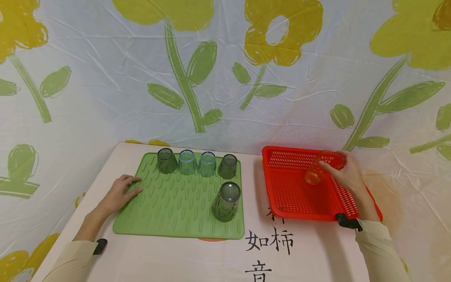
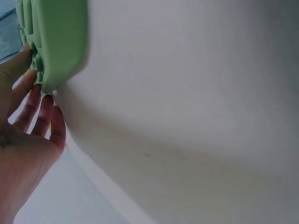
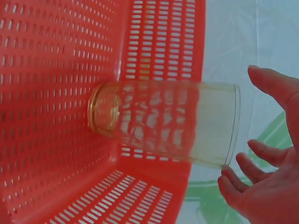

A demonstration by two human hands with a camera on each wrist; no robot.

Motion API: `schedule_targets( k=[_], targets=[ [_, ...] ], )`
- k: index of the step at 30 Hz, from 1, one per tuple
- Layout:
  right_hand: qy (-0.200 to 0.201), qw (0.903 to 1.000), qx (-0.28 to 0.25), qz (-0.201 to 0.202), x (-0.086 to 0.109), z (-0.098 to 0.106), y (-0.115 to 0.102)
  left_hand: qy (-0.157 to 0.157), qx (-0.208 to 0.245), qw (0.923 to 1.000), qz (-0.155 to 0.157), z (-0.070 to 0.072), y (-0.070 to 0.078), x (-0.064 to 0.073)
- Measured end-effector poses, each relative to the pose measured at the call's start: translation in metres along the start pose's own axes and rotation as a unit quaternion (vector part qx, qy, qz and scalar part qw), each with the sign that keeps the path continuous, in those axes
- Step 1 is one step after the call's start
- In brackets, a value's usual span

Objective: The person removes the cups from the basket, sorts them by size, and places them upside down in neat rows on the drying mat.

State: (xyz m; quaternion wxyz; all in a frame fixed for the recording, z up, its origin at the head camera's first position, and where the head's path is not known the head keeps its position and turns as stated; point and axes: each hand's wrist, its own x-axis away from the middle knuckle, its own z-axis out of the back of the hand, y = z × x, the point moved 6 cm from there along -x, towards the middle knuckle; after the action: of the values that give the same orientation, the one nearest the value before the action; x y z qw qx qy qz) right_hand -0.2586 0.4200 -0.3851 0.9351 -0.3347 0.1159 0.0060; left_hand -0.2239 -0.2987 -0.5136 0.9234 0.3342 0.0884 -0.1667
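A transparent amber-tinted tumbler (image 1: 312,176) stands mouth up in the red perforated basket (image 1: 296,213). My right hand (image 1: 349,172) is at its rim with thumb and fingers spread around the mouth. In the right wrist view, the fingers (image 3: 233,179) are at or very near the rim of the tumbler (image 3: 159,123), and the thumb is apart from it. My left hand (image 1: 119,192) rests its fingertips on the left edge of the green ridged drying mat (image 1: 158,211), fingers relaxed, holding no glass.
Along the mat's back edge, a dark grey glass (image 1: 167,161), two blue glasses (image 1: 187,162) (image 1: 207,164) and another dark grey glass (image 1: 227,167) stand in a row. A larger grey glass (image 1: 226,203) stands upside down at the mat's right. Behind hangs a flowered cloth (image 1: 225,78).
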Motion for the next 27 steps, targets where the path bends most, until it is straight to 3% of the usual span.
schedule_targets(
  k=[5,11,20,27],
  targets=[
    [-0.018,0.9997,0.013,-0.005,-0.002,0.002,0.01,-0.002,0.001,1.0,-0.001,-0.001,-0.001,0.0],
    [-0.07,0.9975,-0.001,-0.003,-0.004,-0.003,0.013,-0.003,0.002,1.0,-0.003,-0.001,-0.002,0.0],
    [-0.142,0.985,-0.053,-0.082,-0.004,-0.013,0.023,-0.005,0.004,1.0,0.005,-0.001,-0.003,0.0],
    [-0.163,0.9802,-0.067,-0.09,-0.009,-0.019,0.025,-0.011,0.004,0.9998,0.015,-0.002,-0.005,0.0]
  ],
)
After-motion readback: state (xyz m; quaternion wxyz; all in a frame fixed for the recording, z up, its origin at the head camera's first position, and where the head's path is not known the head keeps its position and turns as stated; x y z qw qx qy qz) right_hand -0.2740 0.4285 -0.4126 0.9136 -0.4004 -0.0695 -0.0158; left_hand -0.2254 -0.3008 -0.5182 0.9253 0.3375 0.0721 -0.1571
